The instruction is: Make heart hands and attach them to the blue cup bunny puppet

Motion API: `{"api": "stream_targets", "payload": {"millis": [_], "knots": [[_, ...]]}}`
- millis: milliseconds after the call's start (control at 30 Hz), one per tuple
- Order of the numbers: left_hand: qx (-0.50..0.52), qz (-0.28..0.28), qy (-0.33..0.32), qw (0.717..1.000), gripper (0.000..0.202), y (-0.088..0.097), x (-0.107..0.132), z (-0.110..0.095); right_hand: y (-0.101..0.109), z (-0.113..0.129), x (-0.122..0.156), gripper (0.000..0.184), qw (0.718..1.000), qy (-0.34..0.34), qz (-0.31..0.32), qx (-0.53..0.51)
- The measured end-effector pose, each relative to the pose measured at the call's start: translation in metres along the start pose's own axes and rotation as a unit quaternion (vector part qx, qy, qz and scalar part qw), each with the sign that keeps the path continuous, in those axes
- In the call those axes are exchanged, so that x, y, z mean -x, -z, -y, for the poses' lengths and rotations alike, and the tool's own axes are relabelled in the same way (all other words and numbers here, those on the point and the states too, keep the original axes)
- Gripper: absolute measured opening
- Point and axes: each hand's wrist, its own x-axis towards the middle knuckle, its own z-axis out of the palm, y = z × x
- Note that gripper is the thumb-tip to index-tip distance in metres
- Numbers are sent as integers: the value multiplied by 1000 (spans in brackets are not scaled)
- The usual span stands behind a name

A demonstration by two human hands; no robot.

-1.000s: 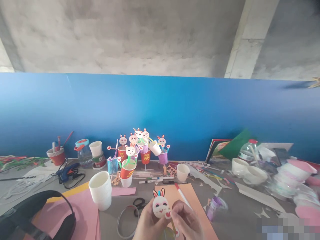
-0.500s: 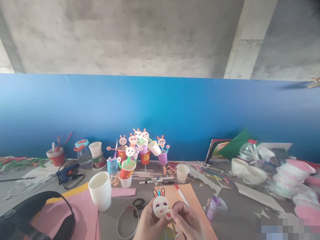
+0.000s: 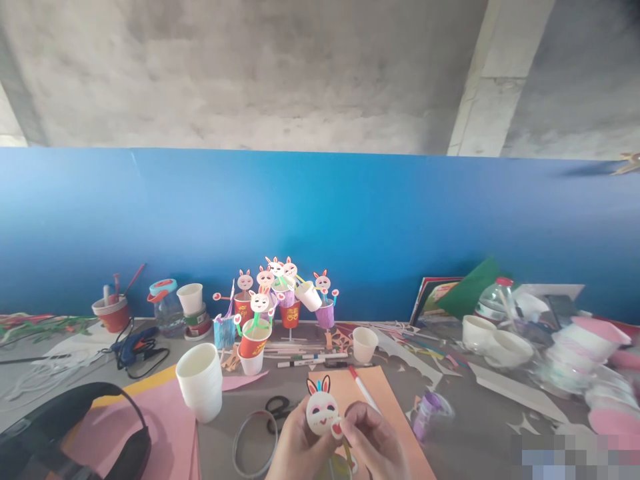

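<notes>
The whole table [image 3: 490, 427] is buried in craft stuff, with a crowd of finished bunny cups [image 3: 273, 303] way back by the blue wall. Down at the near edge, over the orange paper sheet [image 3: 393, 400], both hands meet. The left hand [image 3: 293, 447] comes from the left and below, fingers closed around the paper bunny face [image 3: 321, 410], holding it upright with the ears pointing away from the person and the chin toward them. The right hand [image 3: 377, 443] comes in from the right, fingertips pinched on a tiny red paw piece [image 3: 337, 430] that touches the face's lower right edge. So the right hand is the nearer one to that piece.
</notes>
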Motion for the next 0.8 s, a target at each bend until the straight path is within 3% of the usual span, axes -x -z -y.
{"api": "stream_targets", "payload": {"millis": [367, 533, 667, 800], "knots": [[18, -7, 2, 1000, 48, 1, -1, 4, -5, 6, 4, 41, 1000, 6, -17, -10], [22, -34, 36, 999, 59, 11, -8, 24, 1, 22, 2, 38, 998, -35, 4, -46], [26, -35, 29, 999, 57, 13, -7, 24, 2, 21, 1, 37, 990, -83, 27, -109], [49, -23, 26, 998, 49, 6, -2, 13, 4, 12, 3, 36, 998, -57, 11, -8]]}}
